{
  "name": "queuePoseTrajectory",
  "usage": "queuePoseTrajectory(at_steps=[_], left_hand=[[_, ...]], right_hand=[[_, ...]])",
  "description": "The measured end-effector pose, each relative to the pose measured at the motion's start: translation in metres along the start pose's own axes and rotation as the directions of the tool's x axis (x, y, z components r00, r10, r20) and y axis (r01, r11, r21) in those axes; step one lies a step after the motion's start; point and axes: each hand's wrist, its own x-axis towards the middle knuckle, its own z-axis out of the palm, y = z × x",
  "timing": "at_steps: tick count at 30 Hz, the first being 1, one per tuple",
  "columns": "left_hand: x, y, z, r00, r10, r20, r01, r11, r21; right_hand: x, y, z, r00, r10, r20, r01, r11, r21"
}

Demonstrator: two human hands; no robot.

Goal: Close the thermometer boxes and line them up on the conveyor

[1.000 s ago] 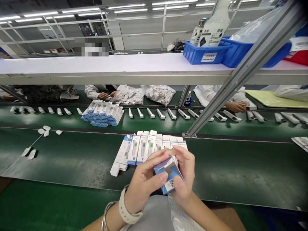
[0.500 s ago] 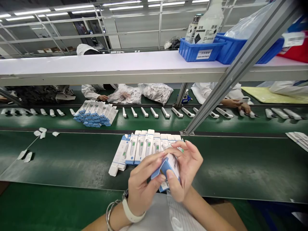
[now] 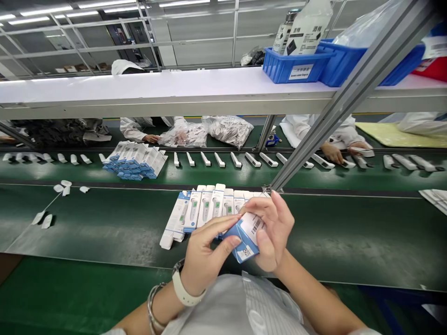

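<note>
Between my two hands is a small blue and white carton (image 3: 248, 235), with a barcode label on one side and a blue end facing me. My left hand (image 3: 209, 253) grips its left edge, thumb on the blue end. My right hand (image 3: 274, 228) wraps round its right side, thumb pressed against the label side. Just beyond my hands, a row of flat printed cartons (image 3: 206, 207) lies on the green bench, each showing a white device with a green screen. My hands hide part of that row.
A pile of cartons (image 3: 136, 160) sits on the conveyor (image 3: 195, 176) behind, beside a line of white handheld devices (image 3: 235, 160). White scraps (image 3: 47, 221) lie at left. A slanted metal post (image 3: 335, 104) and a shelf (image 3: 157, 90) stand ahead. Co-workers' hands (image 3: 331, 152) work across the belt.
The carton has turned in my hands; its blue end now looks closed and the barcode shows plainly. My right thumb has moved up its side. A co-worker's hand at right has lifted a device.
</note>
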Motion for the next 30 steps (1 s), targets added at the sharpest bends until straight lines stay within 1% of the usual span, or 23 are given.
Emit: queuePoseTrajectory(at_steps=[3,5,7,16,20,23,25,26,27,28,30], left_hand=[[-0.003,-0.005,0.003,0.994,0.076,-0.079,-0.065,0.989,0.129],[-0.004,-0.007,0.006,0.988,0.089,-0.129,-0.067,0.984,0.165],[-0.004,-0.009,0.009,0.984,0.086,-0.159,-0.057,0.982,0.179],[0.0,-0.013,0.012,0.983,-0.017,-0.184,0.047,0.986,0.162],[0.001,-0.014,0.012,0.984,-0.042,-0.171,0.067,0.987,0.147],[0.002,-0.013,0.01,0.987,-0.067,-0.147,0.087,0.987,0.135],[0.001,-0.01,0.005,0.993,-0.087,-0.085,0.097,0.988,0.124],[0.0,-0.008,0.003,0.994,-0.099,-0.036,0.103,0.985,0.136],[-0.001,-0.006,0.0,0.994,-0.111,0.016,0.107,0.98,0.169],[-0.004,-0.004,-0.003,0.99,-0.125,0.063,0.108,0.969,0.222],[-0.012,-0.004,-0.011,0.982,-0.153,0.112,0.106,0.933,0.345]], right_hand=[[-0.003,0.002,-0.002,0.997,0.08,-0.001,-0.08,0.993,-0.082],[-0.005,0.003,-0.001,0.993,0.121,-0.008,-0.121,0.986,-0.117],[-0.006,0.004,-0.001,0.991,0.134,-0.019,-0.135,0.983,-0.126],[-0.009,0.006,0.001,0.981,0.181,-0.066,-0.186,0.978,-0.091],[-0.012,0.009,0.0,0.981,0.184,-0.057,-0.188,0.979,-0.073],[-0.013,0.011,-0.003,0.98,0.197,-0.029,-0.199,0.977,-0.078],[-0.012,0.012,-0.006,0.98,0.198,0.018,-0.195,0.975,-0.105],[-0.01,0.012,-0.006,0.98,0.191,0.062,-0.181,0.974,-0.135],[-0.008,0.011,-0.006,0.974,0.186,0.13,-0.162,0.97,-0.18],[-0.006,0.011,-0.006,0.958,0.182,0.22,-0.129,0.964,-0.234],[-0.001,0.01,-0.005,0.897,0.175,0.406,-0.037,0.945,-0.326]])
